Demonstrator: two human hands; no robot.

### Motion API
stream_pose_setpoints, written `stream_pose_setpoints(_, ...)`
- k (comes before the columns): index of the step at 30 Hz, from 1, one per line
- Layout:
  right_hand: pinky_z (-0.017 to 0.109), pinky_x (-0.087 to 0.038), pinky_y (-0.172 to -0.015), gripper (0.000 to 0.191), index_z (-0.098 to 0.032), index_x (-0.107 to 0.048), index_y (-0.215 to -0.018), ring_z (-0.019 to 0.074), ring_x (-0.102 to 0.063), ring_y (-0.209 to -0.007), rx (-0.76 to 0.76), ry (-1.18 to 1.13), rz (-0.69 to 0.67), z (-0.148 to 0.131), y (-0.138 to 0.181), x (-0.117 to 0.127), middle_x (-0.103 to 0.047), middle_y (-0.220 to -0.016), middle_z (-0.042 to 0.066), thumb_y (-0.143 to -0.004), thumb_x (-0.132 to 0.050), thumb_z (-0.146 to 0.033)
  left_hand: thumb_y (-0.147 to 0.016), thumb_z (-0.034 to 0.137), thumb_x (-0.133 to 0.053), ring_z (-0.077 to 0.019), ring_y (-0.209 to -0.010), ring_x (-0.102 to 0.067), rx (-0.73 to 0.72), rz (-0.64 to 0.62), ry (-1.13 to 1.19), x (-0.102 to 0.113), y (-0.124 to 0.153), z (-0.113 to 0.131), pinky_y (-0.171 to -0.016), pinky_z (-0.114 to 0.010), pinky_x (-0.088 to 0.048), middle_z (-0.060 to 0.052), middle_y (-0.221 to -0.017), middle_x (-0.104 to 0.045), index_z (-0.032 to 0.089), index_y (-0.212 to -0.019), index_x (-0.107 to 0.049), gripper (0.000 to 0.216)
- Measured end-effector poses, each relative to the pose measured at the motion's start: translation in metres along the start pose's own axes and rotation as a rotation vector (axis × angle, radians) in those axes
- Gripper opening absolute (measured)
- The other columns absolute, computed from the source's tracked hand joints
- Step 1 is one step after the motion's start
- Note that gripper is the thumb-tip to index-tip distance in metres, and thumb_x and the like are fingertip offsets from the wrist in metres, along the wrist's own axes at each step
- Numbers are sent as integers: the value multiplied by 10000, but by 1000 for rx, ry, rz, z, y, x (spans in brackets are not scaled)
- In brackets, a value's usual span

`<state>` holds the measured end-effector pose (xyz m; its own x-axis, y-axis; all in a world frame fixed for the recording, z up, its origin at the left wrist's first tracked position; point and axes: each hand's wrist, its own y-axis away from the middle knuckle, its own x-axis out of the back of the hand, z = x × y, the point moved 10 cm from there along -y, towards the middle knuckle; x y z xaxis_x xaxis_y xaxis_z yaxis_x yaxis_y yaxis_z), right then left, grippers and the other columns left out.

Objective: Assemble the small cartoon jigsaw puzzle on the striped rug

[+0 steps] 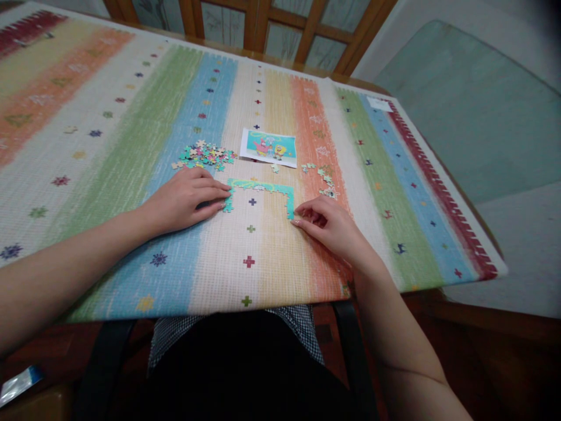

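A partly joined puzzle border (263, 187) in turquoise lies on the striped tablecloth, with a top row and two short sides running down. My left hand (188, 196) rests flat at its left side, fingers stretched out, the tips touching the edge pieces. At the lower end of the right side, the thumb and forefinger of my right hand (326, 225) are pinched at a turquoise puzzle piece (290, 215). Beyond my left hand is a heap of loose puzzle pieces (205, 153). A printed picture card (269, 147) with cartoon figures lies behind the border.
Several loose pieces (325, 175) are scattered beyond my right hand, and a pale single piece (274, 168) sits just below the card. A white paper slip (379, 104) lies at the far right of the tablecloth (228, 263). The table's front edge runs close to my lap.
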<state>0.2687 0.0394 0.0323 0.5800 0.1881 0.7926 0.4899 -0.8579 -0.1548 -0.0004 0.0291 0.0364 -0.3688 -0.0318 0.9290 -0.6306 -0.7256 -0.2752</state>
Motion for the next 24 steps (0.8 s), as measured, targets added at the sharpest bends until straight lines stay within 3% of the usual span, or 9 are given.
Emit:
stream_pose_setpoints(11,411,-546,-807,127,-258,-798,-1058,244,-654,-899,86,29,10,-9,3,-2,-659,-976,76,-1021,-682,-291,-1090,487,-515,-265,-1143,-649,-9,2,26,0,-1,0,-1052,-433,-462,-36,-1284,-796,263,-1269,-789,397)
stream_pose_setpoints(24,394,-532,-792,212,-219,-812,-1084,258,-673,-906,136,247,-114,-18,-2,-9,-679,-1000,107,-1045,-603,-231,-1100,482,-489,-267,-1136,-641,-22,6,12,0,-1,2,-1043,-427,-455,-39,-1271,-801,248,-1265,-791,416)
